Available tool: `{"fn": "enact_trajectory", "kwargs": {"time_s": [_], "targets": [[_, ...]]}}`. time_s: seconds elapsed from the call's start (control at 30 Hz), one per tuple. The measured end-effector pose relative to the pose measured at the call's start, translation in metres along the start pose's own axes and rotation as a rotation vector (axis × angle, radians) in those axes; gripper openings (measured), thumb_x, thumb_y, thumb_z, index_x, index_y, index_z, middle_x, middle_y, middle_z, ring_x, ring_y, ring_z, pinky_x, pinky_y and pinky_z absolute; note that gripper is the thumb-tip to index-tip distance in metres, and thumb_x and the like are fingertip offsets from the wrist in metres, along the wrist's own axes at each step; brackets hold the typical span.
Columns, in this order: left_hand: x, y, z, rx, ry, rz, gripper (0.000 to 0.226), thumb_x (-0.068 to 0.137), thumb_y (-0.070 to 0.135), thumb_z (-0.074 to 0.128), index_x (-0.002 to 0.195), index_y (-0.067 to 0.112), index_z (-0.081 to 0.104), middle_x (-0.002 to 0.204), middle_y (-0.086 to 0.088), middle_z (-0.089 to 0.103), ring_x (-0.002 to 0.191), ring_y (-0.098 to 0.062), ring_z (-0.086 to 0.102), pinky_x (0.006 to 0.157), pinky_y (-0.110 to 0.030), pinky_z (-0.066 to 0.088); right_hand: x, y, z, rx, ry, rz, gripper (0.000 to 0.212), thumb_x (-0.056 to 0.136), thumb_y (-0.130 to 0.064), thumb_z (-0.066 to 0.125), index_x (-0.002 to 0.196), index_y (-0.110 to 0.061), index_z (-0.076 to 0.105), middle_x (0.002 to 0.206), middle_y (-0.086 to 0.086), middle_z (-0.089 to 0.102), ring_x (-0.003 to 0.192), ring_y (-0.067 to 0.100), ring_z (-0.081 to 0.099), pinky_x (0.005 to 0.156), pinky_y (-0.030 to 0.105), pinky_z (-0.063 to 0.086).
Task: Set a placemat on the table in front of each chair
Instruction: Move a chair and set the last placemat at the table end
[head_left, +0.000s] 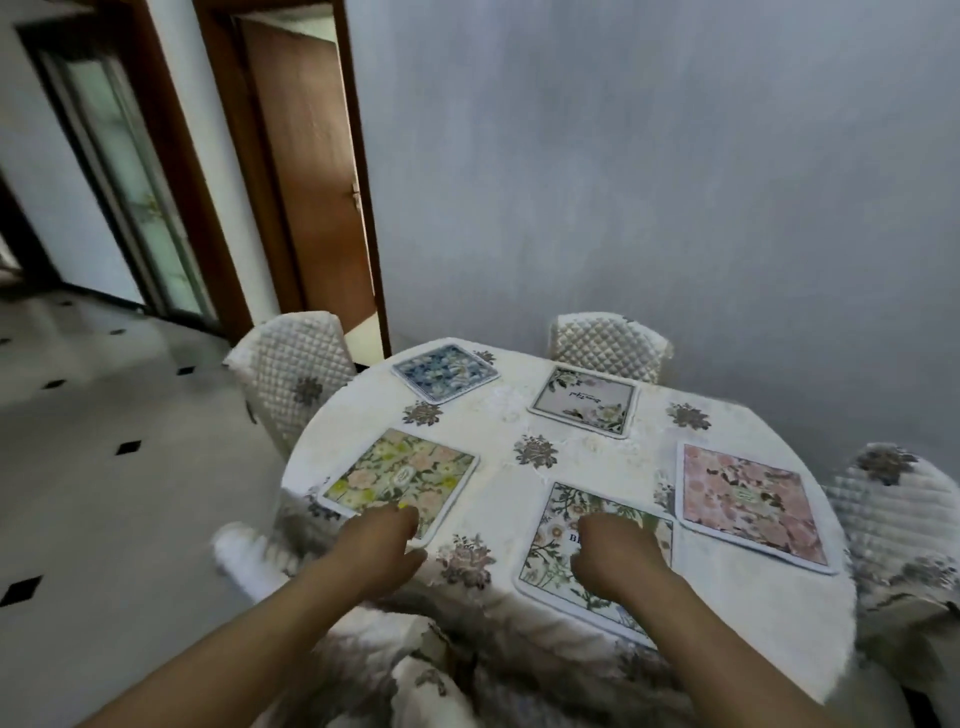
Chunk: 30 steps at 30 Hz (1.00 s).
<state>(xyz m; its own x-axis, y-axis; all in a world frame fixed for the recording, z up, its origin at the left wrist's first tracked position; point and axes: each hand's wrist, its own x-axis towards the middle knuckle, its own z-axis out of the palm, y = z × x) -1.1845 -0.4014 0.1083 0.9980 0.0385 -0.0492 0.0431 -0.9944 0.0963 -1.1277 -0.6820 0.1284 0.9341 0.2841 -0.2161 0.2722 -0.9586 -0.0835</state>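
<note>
Several floral placemats lie flat on the round table (748, 613) with its white flowered cloth. A blue one (445, 373) sits far left, a grey-white one (584, 400) at the back, a pink one (748, 501) on the right, a yellow-green one (400, 475) on the left, and a white-green one (550, 566) nearest me. My left hand (382, 545) hovers at the near corner of the yellow-green mat, fingers curled, holding nothing. My right hand (613, 556) rests over the white-green mat with fingers curled down; whether it pinches the mat is unclear.
Quilted white chairs stand around the table: one at the far left (291, 364), one at the back (608, 343), one on the right (904, 519), one near left (249, 556). A grey wall is close behind. An open brown door (306, 171) and tiled floor lie to the left.
</note>
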Motion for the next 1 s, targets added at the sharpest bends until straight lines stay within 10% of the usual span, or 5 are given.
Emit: {"fn": "enact_trajectory", "kwargs": {"time_s": [0.3,0.63,1.0], "targets": [[-0.097,-0.139,-0.023,-0.038,0.078,-0.183,0.030,0.086,0.039,0.054,0.107,0.018,0.055,0.111,-0.006,0.063,0.100,-0.027,0.059,0.072,-0.035,0.044,0.017,-0.184,-0.007,-0.080,0.073,-0.246,0.019,0.086,-0.029,0.052,0.072,-0.021,0.042,0.079,0.003,0.050,0.080,0.028,0.055,0.070,0.034,0.043],[-0.179,-0.401,-0.041,0.114,0.085,-0.428,0.029,0.091,0.039,0.049,0.109,0.016,0.051,0.114,-0.009,0.061,0.108,-0.031,0.051,0.091,-0.042,0.038,0.046,-0.493,0.033,-0.058,0.064,-0.480,0.012,0.084,-0.030,0.052,0.082,-0.018,0.051,0.098,0.012,0.061,0.101,0.033,0.060,0.073,0.036,0.042],[-0.109,-0.587,-0.029,0.071,0.016,-0.475,0.027,0.092,0.039,0.048,0.109,0.018,0.048,0.113,-0.007,0.060,0.108,-0.029,0.049,0.089,-0.040,0.037,0.176,-0.647,0.055,-0.032,0.031,-0.472,0.030,0.086,-0.033,0.047,0.110,-0.019,0.061,0.116,0.011,0.066,0.108,0.032,0.061,0.086,0.035,0.047]]}}
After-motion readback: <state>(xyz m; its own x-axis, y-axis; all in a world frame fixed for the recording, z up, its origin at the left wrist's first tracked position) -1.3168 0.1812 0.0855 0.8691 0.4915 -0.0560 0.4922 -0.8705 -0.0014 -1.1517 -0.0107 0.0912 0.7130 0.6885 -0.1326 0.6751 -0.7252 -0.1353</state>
